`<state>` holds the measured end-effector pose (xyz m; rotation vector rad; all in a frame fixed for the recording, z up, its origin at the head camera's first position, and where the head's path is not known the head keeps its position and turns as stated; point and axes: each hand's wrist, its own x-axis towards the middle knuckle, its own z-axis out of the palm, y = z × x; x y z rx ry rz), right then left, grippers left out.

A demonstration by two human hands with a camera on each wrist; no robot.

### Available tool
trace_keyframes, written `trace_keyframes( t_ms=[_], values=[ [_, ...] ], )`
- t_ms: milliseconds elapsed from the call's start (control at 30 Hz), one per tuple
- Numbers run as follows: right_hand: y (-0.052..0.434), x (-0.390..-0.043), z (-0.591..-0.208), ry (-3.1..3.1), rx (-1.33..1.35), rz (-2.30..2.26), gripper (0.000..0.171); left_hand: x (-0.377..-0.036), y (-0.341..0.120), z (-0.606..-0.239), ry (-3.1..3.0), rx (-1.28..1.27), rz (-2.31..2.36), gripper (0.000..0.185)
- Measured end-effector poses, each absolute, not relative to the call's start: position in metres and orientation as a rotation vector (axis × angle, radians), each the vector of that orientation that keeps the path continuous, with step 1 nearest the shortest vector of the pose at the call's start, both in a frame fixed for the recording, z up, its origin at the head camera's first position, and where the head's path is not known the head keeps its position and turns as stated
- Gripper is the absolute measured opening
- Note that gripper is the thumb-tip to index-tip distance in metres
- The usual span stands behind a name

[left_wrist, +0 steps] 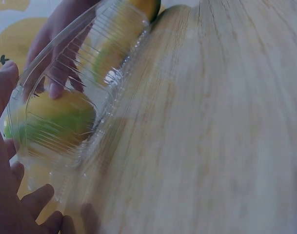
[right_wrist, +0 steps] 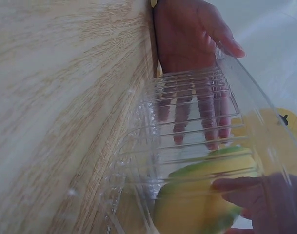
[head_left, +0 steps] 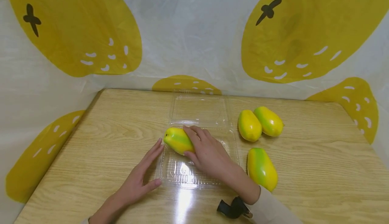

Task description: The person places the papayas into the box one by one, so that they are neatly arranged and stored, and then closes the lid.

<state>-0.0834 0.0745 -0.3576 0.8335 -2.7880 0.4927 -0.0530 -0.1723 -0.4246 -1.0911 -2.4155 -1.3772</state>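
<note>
A: Nearest, lower centre of the head view: what are the hands doing?

B: The left hand [head_left: 138,178] lies flat with straight fingers against the left wall of the clear ribbed plastic clamshell tray [head_left: 182,176]. The right hand [head_left: 209,154] curls round the yellow-green papaya-shaped fruit [head_left: 177,140].

A: And how does the fruit lie?

B: At the tray's upper-left corner, long axis pointing up-left, just beyond the left fingertips. Three similar fruits [head_left: 261,168] rest farther right on the light wooden table [head_left: 319,156].

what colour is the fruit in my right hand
Yellow with a green stripe, clearest in the head view: fruit.
</note>
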Motion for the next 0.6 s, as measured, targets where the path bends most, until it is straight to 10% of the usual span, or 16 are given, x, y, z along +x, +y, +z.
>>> trace_keyframes(
  t_ms=[600],
  values=[
    [0.0758, -0.0819, -0.3569, -2.825, 0.852, 0.574, 0.061, -0.0526, -0.1723, -0.4241, -2.427, -1.084, -1.362, 0.077]
  ],
)
